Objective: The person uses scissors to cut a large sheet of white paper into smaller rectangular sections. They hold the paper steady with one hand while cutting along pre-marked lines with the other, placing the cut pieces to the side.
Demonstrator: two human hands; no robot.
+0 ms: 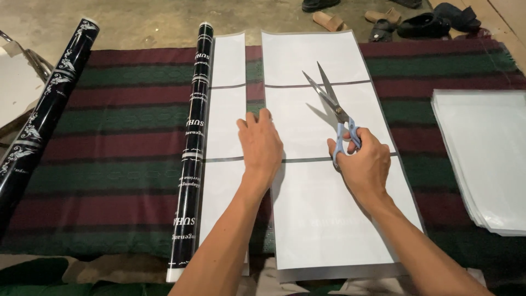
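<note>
My right hand (362,164) grips a pair of scissors (331,104) with light blue handles, its blades a little apart and pointing away over a large white sheet (323,219). My left hand (262,143) lies flat, fingers spread, on the left edge of that sheet. The sheet shows dark fold or cut lines across it. A narrower white strip (226,120) lies to its left, partly under a black roll with white print (193,148).
A dark red and green striped mat (120,137) covers the floor under everything. A second black patterned roll (46,115) lies far left. A stack of white sheets (485,159) sits at the right. Several sandals and shoes (422,24) stand on the bare floor beyond.
</note>
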